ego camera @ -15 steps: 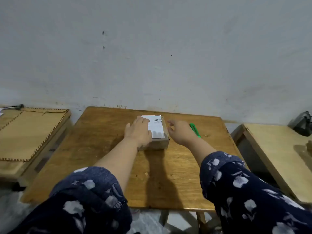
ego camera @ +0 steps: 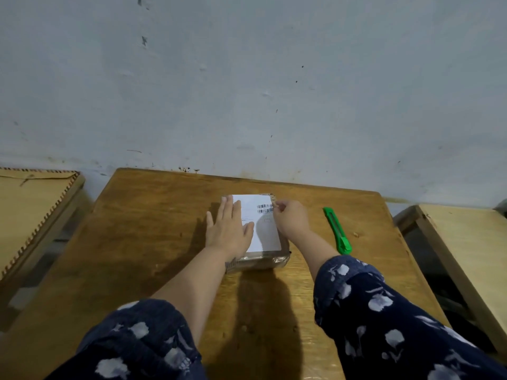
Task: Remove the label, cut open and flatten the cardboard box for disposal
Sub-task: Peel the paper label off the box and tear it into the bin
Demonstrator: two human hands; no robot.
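Note:
A small taped cardboard box (ego camera: 258, 261) lies in the middle of the wooden table (ego camera: 153, 215). A white label (ego camera: 260, 223) with barcodes covers its top. My left hand (ego camera: 229, 229) lies flat on the left part of the box, fingers straight, pressing it down. My right hand (ego camera: 288, 218) is at the label's far right edge, fingertips curled and pinching at that edge near the barcodes. A green utility knife (ego camera: 337, 226) lies on the table to the right of the box, apart from both hands.
A second wooden table (ego camera: 466, 242) stands at the right across a gap. At the left a low stand carries a flat brown board with a stitched edge (ego camera: 33, 209). A pale wall rises directly behind the table.
My right hand has moved from beside the box onto the label's far right edge. My left hand now lies flatter on the box top. The view has tilted down and closer.

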